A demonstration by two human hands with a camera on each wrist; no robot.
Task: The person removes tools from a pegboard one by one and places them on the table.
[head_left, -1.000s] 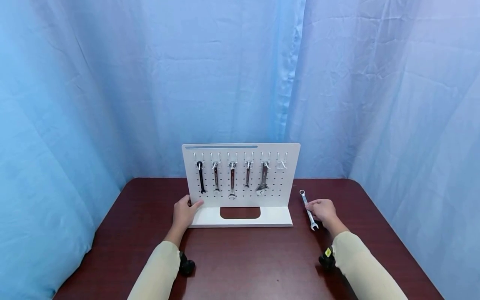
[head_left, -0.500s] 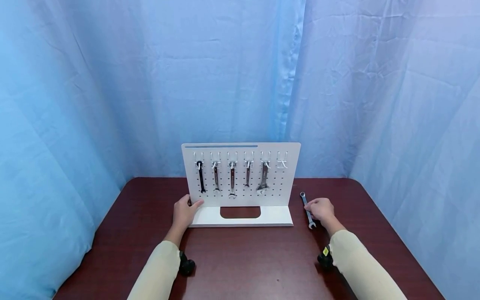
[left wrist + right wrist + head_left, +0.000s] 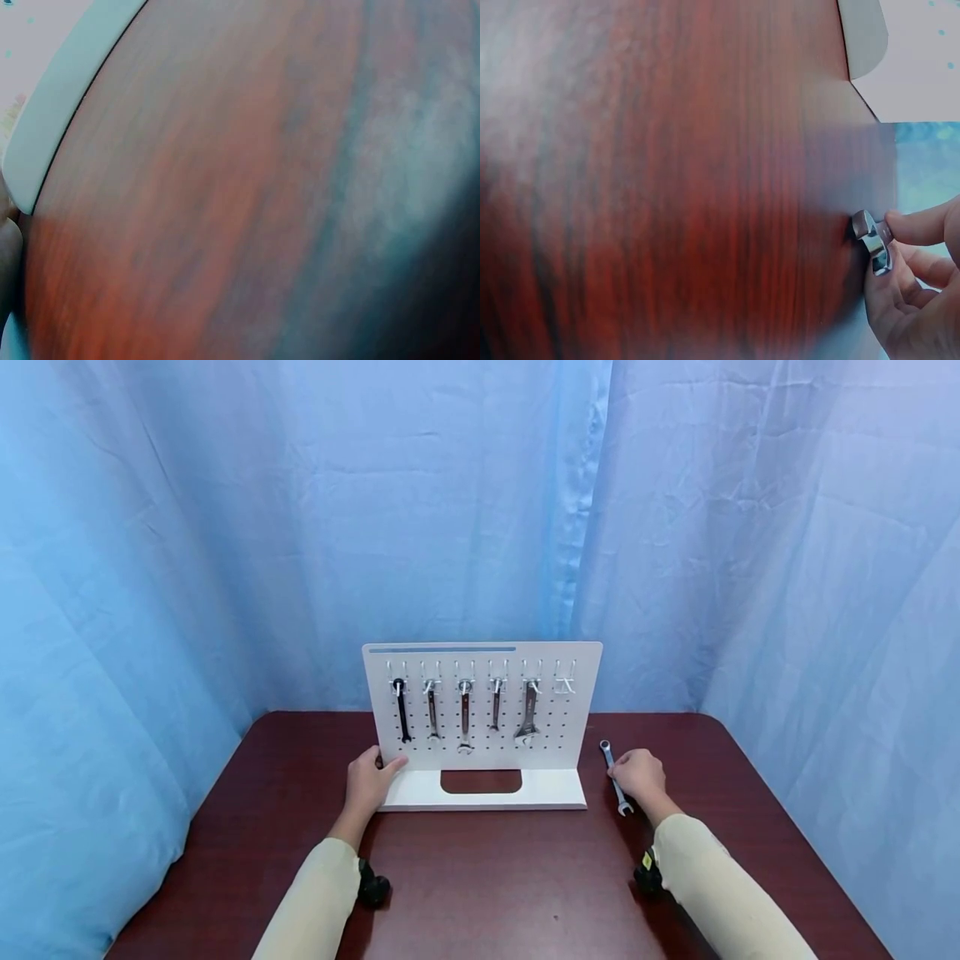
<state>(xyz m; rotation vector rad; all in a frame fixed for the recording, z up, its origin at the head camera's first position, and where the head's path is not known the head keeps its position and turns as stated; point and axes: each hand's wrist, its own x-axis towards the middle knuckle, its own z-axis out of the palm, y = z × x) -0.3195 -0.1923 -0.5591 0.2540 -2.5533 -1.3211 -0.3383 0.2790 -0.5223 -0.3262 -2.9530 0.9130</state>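
My left hand [image 3: 367, 781] grips the lower left edge of a white pegboard stand [image 3: 480, 760], thumb across its front; in the left wrist view only a sliver of that hand [image 3: 9, 255] shows. To the right of the stand, my right hand [image 3: 639, 773] pinches a silver combination wrench [image 3: 619, 795] by its middle. The wrench's ring end points away and its open end toward me. In the right wrist view, thumb and fingers hold the wrench [image 3: 873, 244], its open end facing the camera.
From hooks on the pegboard hang a black wrench [image 3: 403, 718], several silver wrenches and an adjustable wrench [image 3: 528, 714]. The rightmost hook [image 3: 564, 686] is bare. A dark red wooden table [image 3: 480, 877] lies beneath, with blue curtains [image 3: 450, 527] around it.
My right hand has shifted slightly left, still pinching the wrench, which has barely moved. The left hand keeps its hold on the pegboard stand.
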